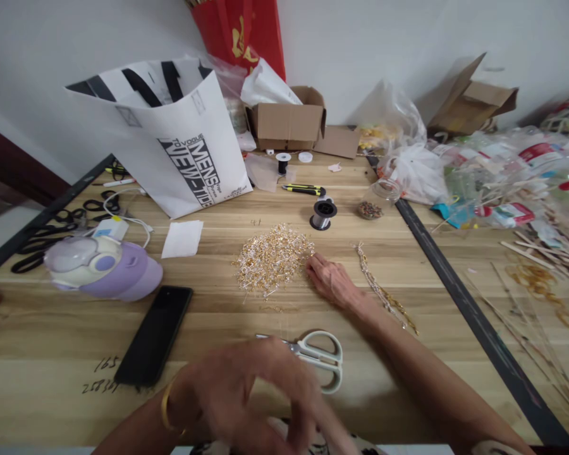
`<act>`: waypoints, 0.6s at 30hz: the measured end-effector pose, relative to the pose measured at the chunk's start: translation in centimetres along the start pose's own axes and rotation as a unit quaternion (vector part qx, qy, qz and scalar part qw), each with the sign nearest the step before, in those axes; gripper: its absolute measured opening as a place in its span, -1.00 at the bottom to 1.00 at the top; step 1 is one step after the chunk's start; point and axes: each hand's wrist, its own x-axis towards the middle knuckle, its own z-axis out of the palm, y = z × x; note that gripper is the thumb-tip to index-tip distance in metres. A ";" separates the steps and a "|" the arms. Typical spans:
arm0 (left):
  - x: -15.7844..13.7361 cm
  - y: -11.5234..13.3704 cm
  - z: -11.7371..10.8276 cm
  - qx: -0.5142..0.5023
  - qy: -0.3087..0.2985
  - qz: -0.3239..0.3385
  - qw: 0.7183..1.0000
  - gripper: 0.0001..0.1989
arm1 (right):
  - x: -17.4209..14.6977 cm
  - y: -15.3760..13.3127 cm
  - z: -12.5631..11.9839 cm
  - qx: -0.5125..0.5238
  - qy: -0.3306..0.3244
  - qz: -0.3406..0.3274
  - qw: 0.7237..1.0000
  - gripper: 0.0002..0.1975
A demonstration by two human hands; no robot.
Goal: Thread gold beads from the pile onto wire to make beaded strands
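Note:
A loose pile of small gold and clear beaded pieces (272, 260) lies mid-table. At its right edge, my right hand (329, 278) rests on the wood with curled fingers pressed together; whatever is in the fingertips is hidden. My left hand (260, 385), a gold bangle on its wrist, hovers low and near me, smeared by motion. Behind it, partly covered, lie scissors (334, 360) with pale handles. Just right of my right hand are strands of gold and clear beads (379, 287). A faint thin wire or chain (279, 309) lies below the pile.
Behind the pile stand a spool of silvery wire (323, 213), a yellow-black cutter (304, 189) and a jar of beads (377, 201). To the left are a phone (154, 335), a purple bottle (104, 266) and a white paper bag (184, 145). Plastic bottles (526, 158) crowd the right.

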 end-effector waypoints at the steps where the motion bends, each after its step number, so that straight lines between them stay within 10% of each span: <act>1: 0.6 0.0 -0.5 0.023 0.049 -0.025 0.998 -0.65 | 0.0 0.0 -0.1 -0.003 -0.003 0.001 1.000 -0.80; 7: 2.6 -3.7 -2.6 0.205 0.245 -0.129 0.939 -0.75 | 0.2 -0.4 -0.4 -0.013 0.011 -0.005 1.000 -0.81; 18: 4.3 -7.0 -4.2 0.354 0.286 -0.136 0.880 -0.78 | 0.7 -0.8 -0.5 -0.030 0.005 -0.024 0.999 -0.81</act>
